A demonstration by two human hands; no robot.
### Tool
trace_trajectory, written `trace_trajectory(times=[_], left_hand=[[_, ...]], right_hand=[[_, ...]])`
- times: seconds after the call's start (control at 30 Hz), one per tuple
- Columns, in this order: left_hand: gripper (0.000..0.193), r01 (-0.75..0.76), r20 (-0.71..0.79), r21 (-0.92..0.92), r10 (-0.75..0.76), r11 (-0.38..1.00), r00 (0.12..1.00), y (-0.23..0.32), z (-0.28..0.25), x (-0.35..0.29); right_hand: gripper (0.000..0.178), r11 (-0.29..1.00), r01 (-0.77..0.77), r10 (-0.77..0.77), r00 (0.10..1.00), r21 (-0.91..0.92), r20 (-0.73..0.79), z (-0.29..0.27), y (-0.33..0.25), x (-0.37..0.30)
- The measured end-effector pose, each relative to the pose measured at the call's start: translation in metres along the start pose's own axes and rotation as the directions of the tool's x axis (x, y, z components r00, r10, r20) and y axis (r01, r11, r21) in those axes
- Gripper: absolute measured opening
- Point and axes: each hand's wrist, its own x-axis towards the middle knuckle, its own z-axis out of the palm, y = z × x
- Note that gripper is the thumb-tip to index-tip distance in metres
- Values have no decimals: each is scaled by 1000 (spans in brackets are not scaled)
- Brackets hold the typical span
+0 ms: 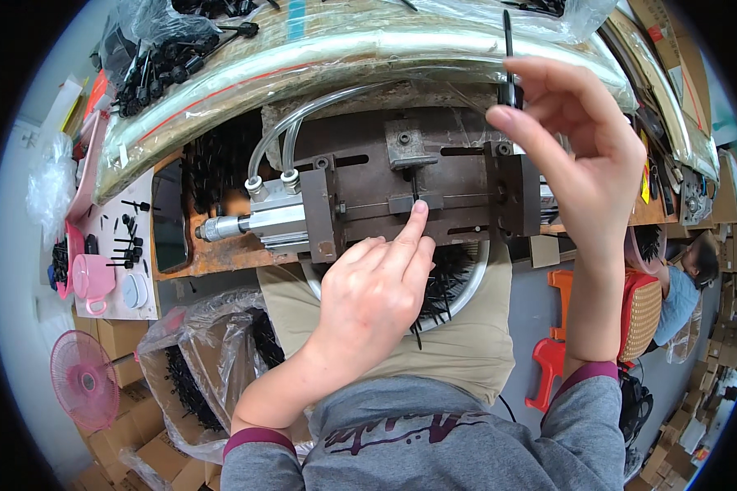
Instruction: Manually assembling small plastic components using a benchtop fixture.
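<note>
My left hand (377,290) reaches up to a rusty metal press fixture (434,192), its index fingertip touching the small slot block at the middle where a thin black pin stands. My right hand (581,155) is raised at the fixture's right end, thumb and fingers pinched on a slim black plastic part (508,57) that points upward. A silver pneumatic cylinder (262,221) with two clear hoses (303,123) is bolted to the fixture's left side. Under my left hand a round bowl (467,286) on my lap holds several black parts.
Clear bags of black parts (172,49) lie along the far edge of the bench. A plastic-lined carton of black parts (205,360) stands at my left, beside a pink fan (82,380) and a pink cup (90,278). Another person (688,286) sits at the right near orange stools.
</note>
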Motion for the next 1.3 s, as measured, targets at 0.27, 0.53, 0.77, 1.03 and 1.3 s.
trace_trajectory(times=[0.27,0.53,0.77,1.03,1.3], left_hand=[[26,34,46,19,-35,999,998,2,-3,2],[26,52,14,-14,-51,999,999,-2,-1,0],[27,22,56,-94,-17,995,998,0,-9,-10],[28,104,189,-286,-51,953,981,-4,-27,-33],[26,22,203,-380,60,925,977,-2,-12,-45]], right_hand=[[34,997,70,-67,988,-13,136,1,-6,-45],[32,963,233,-199,954,-132,225,15,-10,-83],[27,928,324,-273,927,-183,257,25,-8,-96],[27,857,348,-207,908,-381,364,46,-8,-107],[21,827,281,-65,908,-487,415,51,-23,-94]])
